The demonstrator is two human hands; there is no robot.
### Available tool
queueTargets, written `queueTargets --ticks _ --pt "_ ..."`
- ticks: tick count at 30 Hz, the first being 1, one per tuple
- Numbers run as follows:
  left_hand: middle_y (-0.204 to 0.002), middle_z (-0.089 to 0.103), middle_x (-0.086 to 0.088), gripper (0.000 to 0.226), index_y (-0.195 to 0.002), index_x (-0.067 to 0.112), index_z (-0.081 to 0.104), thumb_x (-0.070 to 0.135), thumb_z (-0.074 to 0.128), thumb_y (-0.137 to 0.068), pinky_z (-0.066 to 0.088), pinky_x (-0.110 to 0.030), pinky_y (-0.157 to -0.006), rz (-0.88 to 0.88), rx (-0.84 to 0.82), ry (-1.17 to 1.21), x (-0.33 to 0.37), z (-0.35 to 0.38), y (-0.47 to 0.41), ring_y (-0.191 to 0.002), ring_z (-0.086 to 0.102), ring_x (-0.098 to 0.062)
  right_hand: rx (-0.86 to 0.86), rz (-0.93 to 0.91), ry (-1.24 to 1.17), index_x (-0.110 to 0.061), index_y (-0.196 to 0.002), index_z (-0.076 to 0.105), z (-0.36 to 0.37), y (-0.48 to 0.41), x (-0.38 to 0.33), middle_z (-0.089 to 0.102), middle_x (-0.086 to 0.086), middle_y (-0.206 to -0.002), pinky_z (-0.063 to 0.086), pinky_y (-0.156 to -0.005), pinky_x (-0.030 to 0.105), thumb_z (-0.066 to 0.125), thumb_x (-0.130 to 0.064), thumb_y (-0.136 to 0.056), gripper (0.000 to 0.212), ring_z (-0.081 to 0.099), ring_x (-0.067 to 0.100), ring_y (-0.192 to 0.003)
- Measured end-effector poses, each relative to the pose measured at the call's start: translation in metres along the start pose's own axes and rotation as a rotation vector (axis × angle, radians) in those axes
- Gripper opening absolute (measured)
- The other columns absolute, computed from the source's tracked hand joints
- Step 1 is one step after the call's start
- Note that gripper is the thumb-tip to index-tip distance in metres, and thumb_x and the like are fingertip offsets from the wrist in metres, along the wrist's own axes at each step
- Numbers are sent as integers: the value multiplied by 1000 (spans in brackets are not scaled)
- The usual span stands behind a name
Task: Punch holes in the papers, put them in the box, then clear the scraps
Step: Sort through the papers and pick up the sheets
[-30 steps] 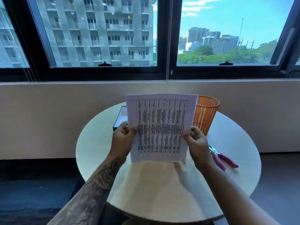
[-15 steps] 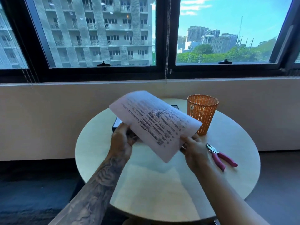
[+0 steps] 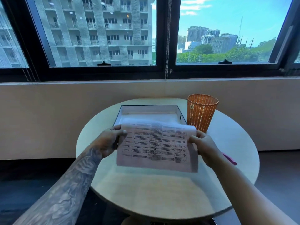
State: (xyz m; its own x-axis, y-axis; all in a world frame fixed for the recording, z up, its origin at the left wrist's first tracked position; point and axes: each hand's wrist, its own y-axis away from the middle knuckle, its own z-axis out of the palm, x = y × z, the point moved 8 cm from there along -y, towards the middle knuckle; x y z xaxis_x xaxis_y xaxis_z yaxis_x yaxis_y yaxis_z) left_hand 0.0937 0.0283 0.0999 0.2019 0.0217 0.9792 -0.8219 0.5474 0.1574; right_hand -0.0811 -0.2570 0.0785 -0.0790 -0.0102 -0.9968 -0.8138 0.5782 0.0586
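Both hands, L hand (image 3: 108, 141) & R hand (image 3: 204, 146), pinch papers (image 3: 156, 147) flat, tilted over box (image 3: 151, 111).

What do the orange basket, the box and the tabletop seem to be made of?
Orange basket: probably plastic, an openwork mesh that light passes through. Box: likely rigid cardboard, dark outer walls, matte white lining. Tabletop: pale, smooth, faintly glossy, perhaps laminate.

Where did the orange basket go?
The orange mesh basket stands upright at the back right of the round table, right beside the open box and just beyond the right hand.
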Motion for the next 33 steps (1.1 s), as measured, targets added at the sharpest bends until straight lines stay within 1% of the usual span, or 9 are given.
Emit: queueTargets --ticks 3,5,9,12,15,20,24,29,33 --pt "-106 73 -14 23 -113 10 70 5 55 -95 58 -41 -72 253 88 -4 24 -1 2 -86 69 -29 78 -230 -45 -12 -111 68 -5 8 -32 74 11 -103 61 -81 44 55 -2 -95 23 73 26 -97" --pt "-106 75 -9 22 -110 15 71 8 58 -93 60 -41 -72 396 119 -31 44 1 8 -87 71 -25 131 -374 -75 -18 -105 67 -7 14 -54 74 5 -102 61 -75 35 55 -4 -98 20 73 17 -90" --pt "-103 75 -3 22 -108 17 70 8 55 -96 59 -34 -64 497 203 -48 61 6 16 -84 72 -17 174 -503 -83 -23 -98 65 -4 17 -77 75 -1 -101 61 -71 31 57 -6 -99 19 74 15 -90" --pt "-100 75 -3 24 -104 15 71 1 53 -96 56 -25 -66 523 242 -22 51 8 20 -83 71 -14 165 -477 -79 -17 -100 64 -2 17 -61 74 8 -102 62 -74 43 58 -7 -99 12 74 24 -90" --pt "-97 75 -4 28 -96 18 71 -3 53 -93 56 -33 -73 439 294 -12 7 6 19 -90 70 -24 189 -367 -48 -22 -99 66 1 17 -18 74 6 -97 62 -79 49 60 -1 -94 22 74 23 -89" --pt "-99 75 3 36 -99 25 70 -4 50 -94 56 -24 -68 350 307 -62 -36 12 15 -96 70 -25 191 -243 -70 -23 -107 66 13 18 21 76 -6 -97 56 -62 18 58 2 -93 30 73 3 -79" --pt "-106 73 -2 35 -104 25 69 -2 47 -95 56 -34 -76 375 290 -66 -15 9 8 -96 68 -24 149 -287 -79 -26 -108 66 13 14 0 77 -6 -98 62 -73 31 57 0 -94 31 74 14 -90" --pt "-103 76 0 30 -103 22 71 0 52 -95 57 -30 -77 319 300 -56 -45 2 4 -102 69 -28 92 -217 -99 -17 -115 63 20 16 22 75 -4 -103 57 -66 18 54 3 -96 30 73 3 -85" --pt "-108 76 -3 28 -107 23 72 11 48 -98 57 -47 -89 312 276 -39 -61 3 8 -104 69 -30 37 -195 -59 -18 -114 68 19 13 38 77 0 -106 59 -77 23 61 -1 -95 26 74 12 -97"
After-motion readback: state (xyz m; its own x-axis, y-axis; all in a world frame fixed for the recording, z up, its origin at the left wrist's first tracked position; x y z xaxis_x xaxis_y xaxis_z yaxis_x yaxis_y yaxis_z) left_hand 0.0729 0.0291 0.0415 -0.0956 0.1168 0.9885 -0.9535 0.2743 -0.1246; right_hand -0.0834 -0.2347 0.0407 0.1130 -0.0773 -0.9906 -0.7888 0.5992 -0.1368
